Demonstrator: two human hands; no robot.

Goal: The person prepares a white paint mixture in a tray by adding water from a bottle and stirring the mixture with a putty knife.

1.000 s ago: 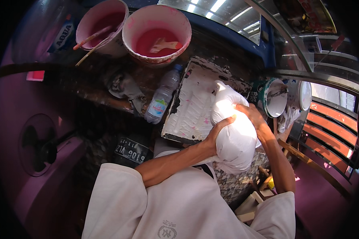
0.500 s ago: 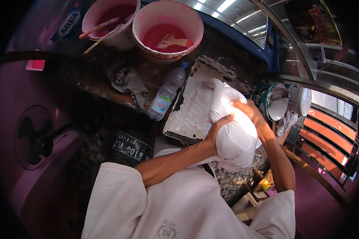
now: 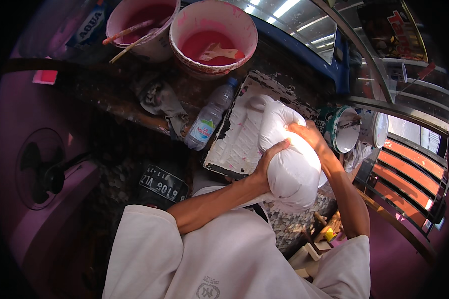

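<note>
A bulging white bag (image 3: 295, 180) leans over a paint-crusted tray (image 3: 229, 148) with a dark rim and a whitish, ridged bed. Its upper part bends over into the tray, with a small loop at the top. My left hand (image 3: 268, 164) is closed on the left side of the bag, thumb lying across it. My right hand (image 3: 310, 133) grips the bag higher up on the right, its fingertips pressed into a fold. A clear plastic bottle (image 3: 209, 118) lies just left of the tray, beside a stained grey rag (image 3: 162, 104).
Two buckets of pink paint (image 3: 139, 20) (image 3: 199, 42) with brushes stand behind. Green and white cans (image 3: 346, 130) sit at the right, near orange slats (image 3: 404, 179). A fan (image 3: 40, 169) is at the left, near a dark plate (image 3: 162, 184). A glass pane (image 3: 309, 25) stands at the back.
The upper part of the bag and my right hand have shifted a little up and left. Both hands keep their grip. The surroundings sit slightly shifted as the view moved.
</note>
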